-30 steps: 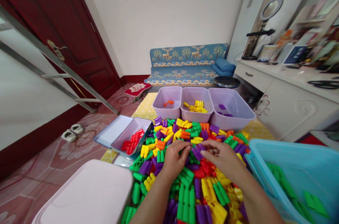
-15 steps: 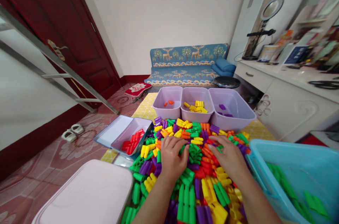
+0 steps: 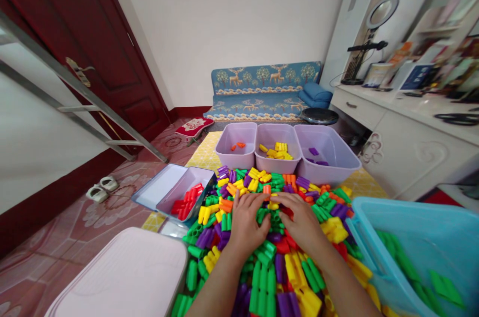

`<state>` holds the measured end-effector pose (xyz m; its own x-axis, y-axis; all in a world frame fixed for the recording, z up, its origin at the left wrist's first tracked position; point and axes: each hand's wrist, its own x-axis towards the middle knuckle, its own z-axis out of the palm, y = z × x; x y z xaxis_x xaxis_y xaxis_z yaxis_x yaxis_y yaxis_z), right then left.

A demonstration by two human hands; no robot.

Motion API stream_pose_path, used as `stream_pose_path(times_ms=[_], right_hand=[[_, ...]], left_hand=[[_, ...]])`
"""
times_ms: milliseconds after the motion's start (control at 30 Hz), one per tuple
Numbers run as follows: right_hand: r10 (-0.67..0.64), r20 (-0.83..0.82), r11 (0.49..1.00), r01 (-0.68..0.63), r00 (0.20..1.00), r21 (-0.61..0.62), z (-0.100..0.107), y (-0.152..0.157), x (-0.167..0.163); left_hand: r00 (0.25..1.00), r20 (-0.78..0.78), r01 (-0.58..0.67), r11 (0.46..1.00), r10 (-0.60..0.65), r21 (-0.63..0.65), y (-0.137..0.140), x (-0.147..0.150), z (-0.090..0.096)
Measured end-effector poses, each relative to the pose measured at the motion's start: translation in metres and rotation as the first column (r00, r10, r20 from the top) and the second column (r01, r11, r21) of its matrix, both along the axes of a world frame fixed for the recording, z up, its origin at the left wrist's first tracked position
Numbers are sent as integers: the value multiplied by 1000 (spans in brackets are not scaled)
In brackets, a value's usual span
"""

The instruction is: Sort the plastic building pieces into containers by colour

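Note:
My left hand (image 3: 247, 222) rests over the heap of plastic building blocks (image 3: 258, 282), fingers bent forward and thumb apart from them. Close beside it, my right hand (image 3: 301, 218) reaches in from the right, its fingers also extended and its thumb apart. A small orange block (image 3: 267, 190) stands just beyond the two index fingertips; whether they touch it I cannot tell. Green blocks (image 3: 275, 222) show between the thumbs. Neither hand visibly grips a block, though some fingertips are hidden among the pieces.
Three lilac bins (image 3: 279, 164) stand behind the heap, with a few orange, yellow and purple blocks inside. At left are a box (image 3: 170, 204) with red blocks and a pale pink lid (image 3: 123, 272). A blue tub (image 3: 430, 217) with green blocks is at right.
My right hand has moved left, toward my left hand, uncovering green, purple and yellow blocks on the right. The orange block now stands up at the fingertips. My left hand has shifted slightly.

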<state>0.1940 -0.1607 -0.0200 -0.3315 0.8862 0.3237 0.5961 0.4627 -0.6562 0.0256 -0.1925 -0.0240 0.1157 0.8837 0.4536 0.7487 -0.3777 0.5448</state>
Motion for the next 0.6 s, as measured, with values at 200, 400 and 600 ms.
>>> stream_pose_path(times_ms=[200, 400, 600], right_hand=[[-45, -357, 982, -26, 933, -189, 10, -12, -6], [-81, -455, 955, -62, 887, -290, 4, -14, -8], [-68, -449, 964, -56, 891, -258, 5, -14, -7]], left_hand=[[998, 70, -2, 1000, 1, 14, 3, -2, -3], [995, 97, 28, 998, -32, 49, 2, -2, -5], [985, 132, 104, 991, -115, 86, 3, -3, -7]])
